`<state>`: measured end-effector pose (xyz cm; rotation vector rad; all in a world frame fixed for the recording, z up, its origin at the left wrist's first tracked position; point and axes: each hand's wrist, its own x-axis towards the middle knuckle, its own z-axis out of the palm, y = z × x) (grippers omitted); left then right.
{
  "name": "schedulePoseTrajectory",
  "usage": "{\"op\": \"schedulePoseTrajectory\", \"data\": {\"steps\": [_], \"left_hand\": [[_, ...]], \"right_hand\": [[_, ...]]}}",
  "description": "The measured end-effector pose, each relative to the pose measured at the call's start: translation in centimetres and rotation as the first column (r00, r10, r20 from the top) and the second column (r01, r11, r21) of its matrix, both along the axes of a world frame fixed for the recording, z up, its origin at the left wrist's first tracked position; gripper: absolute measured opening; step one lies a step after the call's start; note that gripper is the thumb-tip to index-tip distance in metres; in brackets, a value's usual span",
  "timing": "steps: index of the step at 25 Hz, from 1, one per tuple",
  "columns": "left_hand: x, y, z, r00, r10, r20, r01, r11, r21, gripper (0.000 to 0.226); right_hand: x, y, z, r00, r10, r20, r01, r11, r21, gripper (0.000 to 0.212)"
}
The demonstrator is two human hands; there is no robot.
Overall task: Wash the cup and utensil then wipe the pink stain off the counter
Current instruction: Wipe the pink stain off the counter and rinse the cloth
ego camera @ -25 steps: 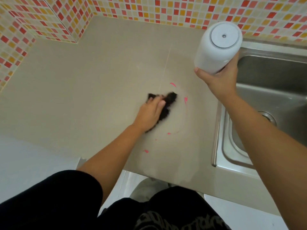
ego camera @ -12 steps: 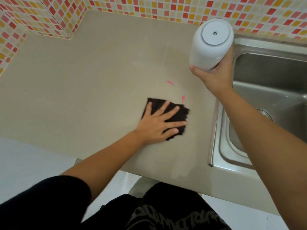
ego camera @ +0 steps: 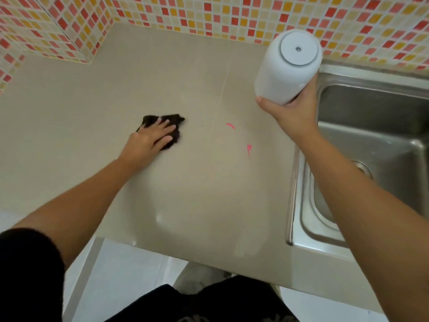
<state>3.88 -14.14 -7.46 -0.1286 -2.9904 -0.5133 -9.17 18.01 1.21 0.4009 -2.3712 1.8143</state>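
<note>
Head view: left hand point(ego camera: 148, 141) pressed flat-fingered on the cloth point(ego camera: 173, 119), left of the stain point(ego camera: 230, 126) on the counter point(ego camera: 139, 77); right hand point(ego camera: 290, 113) gripped a bottle point(ego camera: 278, 77). Cloth looked soft, best pressed under the palm.

Bright, even light; a soft sheen on the counter point(ego camera: 185, 217), slight motion blur, wide-angle bending at edges.

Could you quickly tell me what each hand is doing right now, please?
Left hand: open, pressing the dark cloth.
Right hand: holding the white container.
</note>
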Motion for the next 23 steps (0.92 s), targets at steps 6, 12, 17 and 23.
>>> {"op": "schedulePoseTrajectory", "data": {"steps": [6, 12, 17, 23], "left_hand": [[-13.1, 8.4, 1.1, 0.989, 0.149, 0.022, -0.15, 0.976, 0.156, 0.036], [-6.1, 17.0, 2.1, 0.913, -0.389, 0.125, 0.346, 0.899, 0.268, 0.035], [4.3, 9.2, 1.2, 0.723, -0.69, 0.033, 0.667, 0.709, 0.23, 0.041], [-2.6, 12.4, 0.5, 0.898, -0.44, 0.024, 0.431, 0.889, 0.153, 0.057]], "right_hand": [[3.8, -0.5, 2.1, 0.997, -0.068, 0.043, 0.073, 0.988, -0.133, 0.067], [4.0, -0.4, 3.6, 0.994, -0.09, 0.061, 0.099, 0.981, -0.165, 0.075], [3.4, 0.1, 3.6, 0.997, -0.068, 0.043, 0.073, 0.988, -0.137, 0.087], [3.0, 1.7, 3.2, 0.997, -0.012, 0.072, 0.018, 0.996, -0.083, 0.085]]}}
